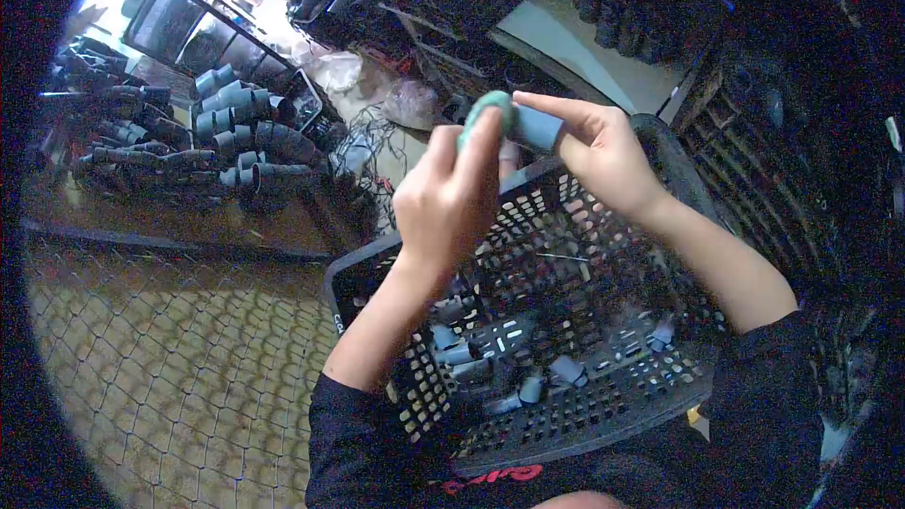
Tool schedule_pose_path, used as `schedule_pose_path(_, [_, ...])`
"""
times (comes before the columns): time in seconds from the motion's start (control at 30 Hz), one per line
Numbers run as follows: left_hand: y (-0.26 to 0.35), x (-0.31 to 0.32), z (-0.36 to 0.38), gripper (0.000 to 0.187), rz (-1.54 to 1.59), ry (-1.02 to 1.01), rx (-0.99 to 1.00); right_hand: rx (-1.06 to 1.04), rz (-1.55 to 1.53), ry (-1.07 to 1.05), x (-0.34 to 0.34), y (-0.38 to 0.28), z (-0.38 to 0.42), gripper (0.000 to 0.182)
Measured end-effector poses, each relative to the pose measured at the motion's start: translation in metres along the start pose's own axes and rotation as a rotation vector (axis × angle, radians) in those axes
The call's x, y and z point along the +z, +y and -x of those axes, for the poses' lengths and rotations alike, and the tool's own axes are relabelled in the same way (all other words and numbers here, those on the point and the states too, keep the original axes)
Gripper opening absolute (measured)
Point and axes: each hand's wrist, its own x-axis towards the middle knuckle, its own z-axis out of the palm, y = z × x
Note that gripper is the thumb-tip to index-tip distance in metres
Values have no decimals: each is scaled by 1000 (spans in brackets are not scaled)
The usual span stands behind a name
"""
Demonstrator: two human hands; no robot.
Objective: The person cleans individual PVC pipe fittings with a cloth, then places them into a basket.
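Note:
My left hand (451,184) is closed on a green scouring pad (492,111), with a finger pressed over it. Held in my right hand (608,158) is a short blue-grey plastic pipe fitting (539,128), its far end against or close behind the pad; exact contact cannot be made out. Both hands are raised above a black slatted plastic basket (603,422). Down in that basket lie several similar loose fittings, among them one (567,371) near the middle.
On the left, many grey pipe fittings (226,113) are piled on a brown surface (189,221). Clear plastic bags (410,104) and tangled dark strands lie behind. Black crates (764,151) line the right side. Patterned floor tiles (207,358) spread at the lower left.

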Motion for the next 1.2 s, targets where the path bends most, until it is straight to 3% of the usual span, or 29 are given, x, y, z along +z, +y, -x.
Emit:
schedule_pose_path(0.1, [5, 3, 7, 41, 70, -3, 75, 4, 13, 5, -1, 0, 0, 34])
schedule_pose_path(0.17, [16, -4, 12, 41, 91, -133, 212, -2, -34, -26, -1, -3, 0, 34])
schedule_pose_path(0.23, [3, 3, 10, 41, 53, -15, 262, 16, -92, -38, 0, -4, 0, 34])
schedule_pose_path(0.3, [-1, 4, 3, 39, 34, 19, 42, 54, -164, -21, 3, -4, 1, 33])
schedule_pose_path(0.37, [-3, 2, 4, 41, 40, -30, -38, 56, -163, -18, 6, -4, 2, 34])
schedule_pose_path(0.5, [17, -6, 12, 45, 111, -124, 179, -6, -87, -40, 4, -8, 1, 35])
schedule_pose_path(0.57, [5, 1, 8, 40, 69, -29, 202, 1, -172, -44, 5, -2, 0, 35])
schedule_pose_path(0.63, [-3, 4, 2, 39, 88, 13, 5, 114, -214, -56, 4, -4, 2, 36])
schedule_pose_path(0.7, [-2, 4, 6, 41, 74, -4, -26, 135, -244, -43, 8, -2, 1, 36])
schedule_pose_path(0.73, [2, 2, 10, 42, 115, -42, 17, 163, -166, -59, 4, 1, 2, 37])
schedule_pose_path(0.83, [11, -6, 9, 47, 78, -128, 249, -61, -32, -58, 5, 2, 0, 37])
schedule_pose_path(0.9, [-3, -4, 3, 44, 48, -72, 254, 75, -128, -80, 3, -2, 0, 38])
schedule_pose_path(0.97, [-5, -5, -3, 35, -27, -72, 13, 235, -261, -91, 2, -6, -1, 38])
schedule_pose_path(1.03, [-4, -1, 2, 40, 24, -48, 5, 154, -208, -68, 3, -7, -1, 42])
schedule_pose_path(1.1, [3, -1, 9, 44, 109, -83, 183, -10, -142, -41, 5, 2, -2, 45])
schedule_pose_path(1.13, [11, -9, 9, 47, 63, -200, 265, 23, -97, -70, 2, -2, 0, 50])
schedule_pose_path(1.2, [7, -8, 5, 41, 18, -110, 237, 48, -182, -62, 1, -1, -1, 49])
